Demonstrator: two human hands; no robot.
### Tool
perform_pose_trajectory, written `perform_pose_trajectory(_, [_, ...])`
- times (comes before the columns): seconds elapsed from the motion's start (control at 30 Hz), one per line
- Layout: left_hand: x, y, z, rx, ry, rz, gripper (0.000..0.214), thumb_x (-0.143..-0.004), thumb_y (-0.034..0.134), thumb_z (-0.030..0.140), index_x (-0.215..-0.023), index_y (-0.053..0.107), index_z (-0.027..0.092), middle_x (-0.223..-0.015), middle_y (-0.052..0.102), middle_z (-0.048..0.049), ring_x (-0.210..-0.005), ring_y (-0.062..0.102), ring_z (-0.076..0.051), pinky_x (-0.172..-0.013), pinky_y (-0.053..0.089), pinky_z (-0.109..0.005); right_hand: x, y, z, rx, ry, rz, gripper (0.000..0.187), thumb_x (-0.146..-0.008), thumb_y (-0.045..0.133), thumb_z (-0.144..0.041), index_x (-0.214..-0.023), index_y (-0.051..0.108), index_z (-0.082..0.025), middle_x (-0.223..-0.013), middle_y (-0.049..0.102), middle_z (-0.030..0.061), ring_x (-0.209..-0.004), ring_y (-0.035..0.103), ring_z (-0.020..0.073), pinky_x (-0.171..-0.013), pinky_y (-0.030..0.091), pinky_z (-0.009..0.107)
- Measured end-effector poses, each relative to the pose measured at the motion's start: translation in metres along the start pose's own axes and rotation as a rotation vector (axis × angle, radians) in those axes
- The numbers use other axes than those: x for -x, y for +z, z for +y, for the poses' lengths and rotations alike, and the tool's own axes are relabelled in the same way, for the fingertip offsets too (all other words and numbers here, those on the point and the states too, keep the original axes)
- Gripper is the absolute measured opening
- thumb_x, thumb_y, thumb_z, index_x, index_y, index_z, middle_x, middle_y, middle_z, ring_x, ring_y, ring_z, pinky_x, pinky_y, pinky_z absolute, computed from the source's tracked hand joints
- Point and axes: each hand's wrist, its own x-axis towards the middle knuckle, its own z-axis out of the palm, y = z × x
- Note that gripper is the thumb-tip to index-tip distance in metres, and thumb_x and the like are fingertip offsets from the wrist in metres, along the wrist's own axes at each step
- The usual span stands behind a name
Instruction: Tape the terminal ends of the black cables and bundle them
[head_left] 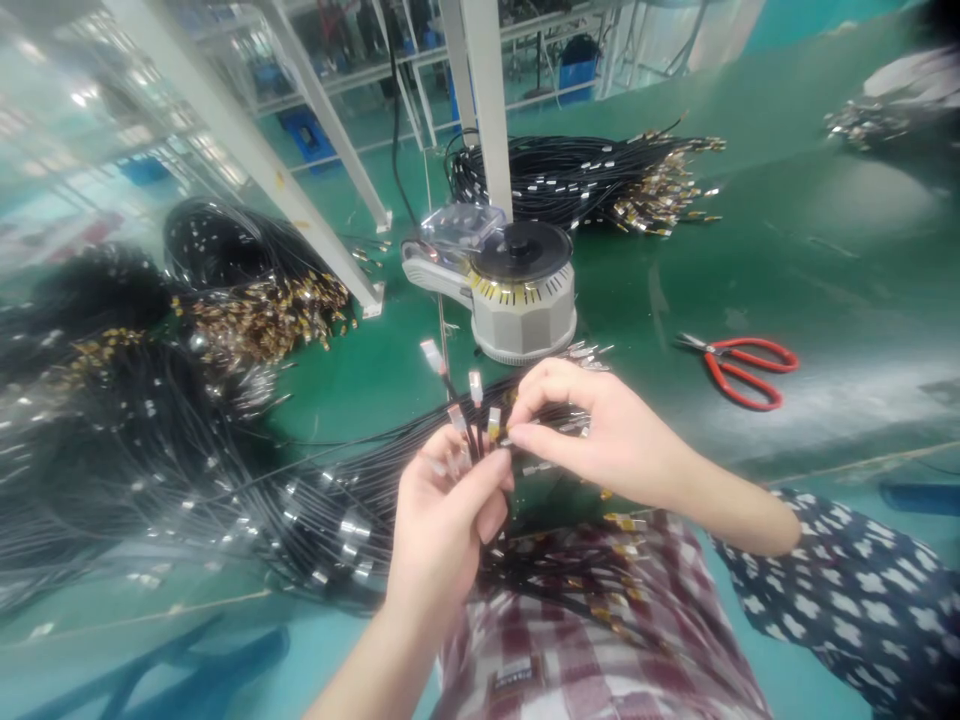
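Note:
My left hand (446, 525) is closed around several thin black cables (475, 388), whose ends with whitish labels or sleeves stick up above the thumb. Close by on the right, my right hand (600, 430) pinches thumb and forefinger together beside those ends. What lies between its fingertips is too small to make out. Beneath both hands a long bundle of black cables (322, 500) with pale labels runs across from the left. More cables with gold-coloured ends (619, 590) lie over a checked cloth on my lap.
A round grey tape dispenser (521, 315) with a black top stands behind my hands. Red-handled pliers (750, 365) lie on the green table (795, 240) at right. Cable coils (555, 175) rest at the back, with heaps (255, 310) at left. White metal posts (491, 110) rise from the table.

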Motion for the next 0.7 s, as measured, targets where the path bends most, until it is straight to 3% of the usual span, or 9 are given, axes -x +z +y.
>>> perform_pose_trajectory(0.37, [-0.0018,-0.0022,0.0014,-0.01,-0.015,-0.033,0.015,-0.081,0.071,0.023,-0.082,0.061,0.013,-0.064,0.064,-0.0003,-0.036,0.039,-0.001,-0.041,0.024,-0.017,-0.0021,0.0046,-0.0007,-0.031,0.094,0.029,0.008,-0.082,0.067,-0.016,-0.075,0.069,-0.019,-0.085,0.068,0.0009,-0.084,0.064,0.0155,-0.082,0.048,0.032])
perform_pose_trajectory(0.57, [-0.0034,-0.0048,-0.0001,0.022,-0.048,-0.084,0.015,-0.084,0.068,0.024,-0.078,0.062,0.012,-0.065,0.062,-0.0003,-0.039,0.036,0.0,-0.041,0.024,-0.017,-0.0035,0.0056,0.0035,-0.06,0.083,0.012,0.008,-0.082,0.067,-0.017,-0.074,0.067,-0.018,-0.084,0.066,0.0012,-0.083,0.062,0.0152,-0.081,0.048,0.031])
perform_pose_trajectory(0.7, [-0.006,-0.0064,-0.001,0.044,-0.078,-0.126,0.013,-0.085,0.067,0.025,-0.083,0.064,0.013,-0.063,0.06,0.0012,-0.039,0.035,0.0,-0.041,0.023,-0.016,-0.0044,0.01,0.008,-0.151,0.0,-0.02,0.009,-0.084,0.062,-0.014,-0.075,0.062,-0.017,-0.086,0.06,0.0019,-0.085,0.059,0.0148,-0.084,0.047,0.032])
